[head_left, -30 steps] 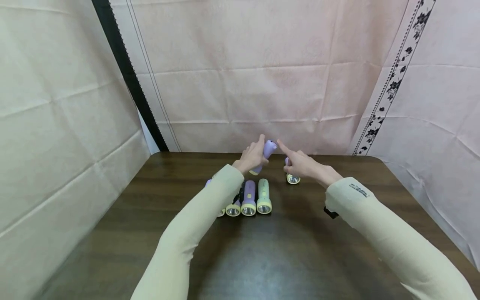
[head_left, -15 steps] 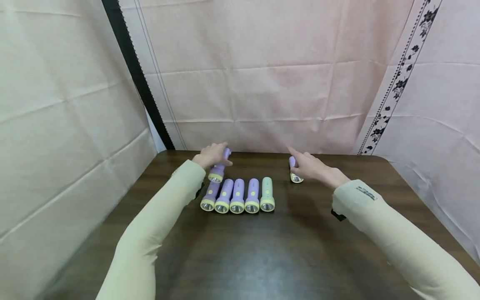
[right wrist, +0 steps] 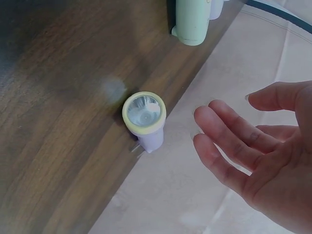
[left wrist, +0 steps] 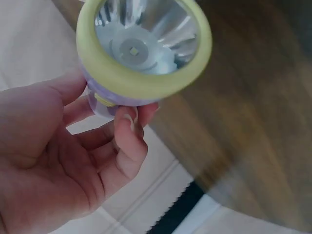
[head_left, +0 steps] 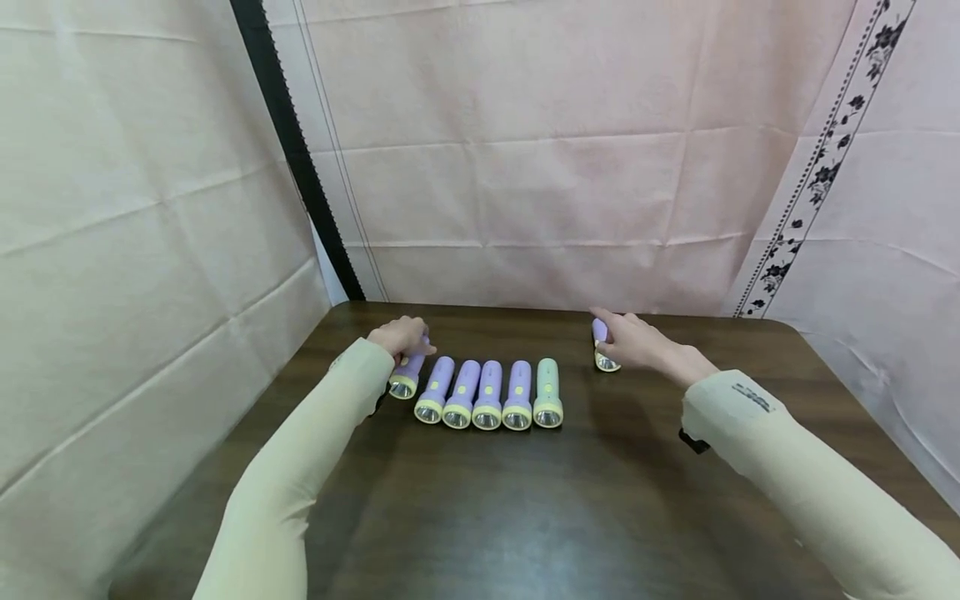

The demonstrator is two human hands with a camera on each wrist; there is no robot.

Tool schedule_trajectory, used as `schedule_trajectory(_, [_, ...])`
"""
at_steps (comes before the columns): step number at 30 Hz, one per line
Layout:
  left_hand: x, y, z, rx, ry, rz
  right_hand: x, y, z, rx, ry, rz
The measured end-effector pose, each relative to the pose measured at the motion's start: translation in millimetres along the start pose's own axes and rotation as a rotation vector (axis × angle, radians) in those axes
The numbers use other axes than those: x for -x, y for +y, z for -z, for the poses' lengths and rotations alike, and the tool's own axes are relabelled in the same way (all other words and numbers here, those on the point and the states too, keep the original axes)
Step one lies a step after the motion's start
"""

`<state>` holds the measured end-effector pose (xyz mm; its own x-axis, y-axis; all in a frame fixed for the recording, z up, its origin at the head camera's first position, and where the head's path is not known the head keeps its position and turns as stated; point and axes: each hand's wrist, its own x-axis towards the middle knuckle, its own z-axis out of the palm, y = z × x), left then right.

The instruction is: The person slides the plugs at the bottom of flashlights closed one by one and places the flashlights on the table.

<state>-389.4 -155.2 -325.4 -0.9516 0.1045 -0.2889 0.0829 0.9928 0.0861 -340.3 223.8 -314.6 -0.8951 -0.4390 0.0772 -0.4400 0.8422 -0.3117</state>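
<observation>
My left hand [head_left: 400,336] holds a purple flashlight [head_left: 407,375] with a pale yellow head at the left end of a row. In the left wrist view, thumb and fingers grip its body behind the reflector [left wrist: 141,48]. Beside it lie several purple flashlights [head_left: 490,392], heads facing me, and a green flashlight [head_left: 548,392] closes the row on the right. Farther right, a lone purple flashlight [head_left: 602,343] lies near the table's back edge. My right hand [head_left: 641,342] hovers over it, fingers loosely bent and apart from the flashlight [right wrist: 146,114] in the right wrist view.
The dark wooden table [head_left: 480,500] ends at a back edge just behind the flashlights. Pale cloth [head_left: 540,183] hangs behind it and on both sides, with a black strip [head_left: 300,158] at the left.
My left hand has carried the purple flashlight leftward from the back middle and lowered it at the row's left end. My right hand stays by the lone flashlight.
</observation>
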Motion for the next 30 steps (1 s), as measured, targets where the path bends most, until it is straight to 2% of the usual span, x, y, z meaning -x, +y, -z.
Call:
schedule_trajectory(5, [-3.8,-6.0,-17.4,-0.001,-0.021,-0.013,2.4,4,-3,0.009,-0.004,0.001])
schedule_trajectory(12, [-5.1,-1.7,-42.5,-0.017,-0.031,-0.024,10.8,5,-12,-0.055,-0.033,-0.032])
schedule_trajectory(16, [-7.1,-0.6,-46.4,-0.015,-0.011,-0.028,10.7,6,-13,-0.053,-0.035,-0.036])
schedule_trajectory(20, [-9.2,-3.5,-46.1,0.029,-0.008,-0.006,7.7,6,-11,-0.031,-0.018,-0.02])
schedule_trajectory(23, [-10.9,-6.9,-45.2,0.023,0.008,0.005,5.8,7,-8,-0.016,0.003,-0.003])
schedule_trajectory(24, [-11.7,-7.3,-43.9,0.014,0.027,0.005,5.1,8,-7,-0.012,0.011,0.005])
schedule_trajectory(26, [-14.2,-5.2,-39.6,-0.019,0.116,-0.012,3.8,9,-4,-0.007,0.025,0.008])
schedule_trajectory(28, [-19.0,2.6,-31.8,-0.029,0.271,-0.05,2.1,9,-2,-0.005,0.048,0.013])
schedule_trajectory(30, [-23.3,18.6,-22.5,-0.022,0.421,-0.096,-0.1,10,-2,-0.002,0.063,0.021])
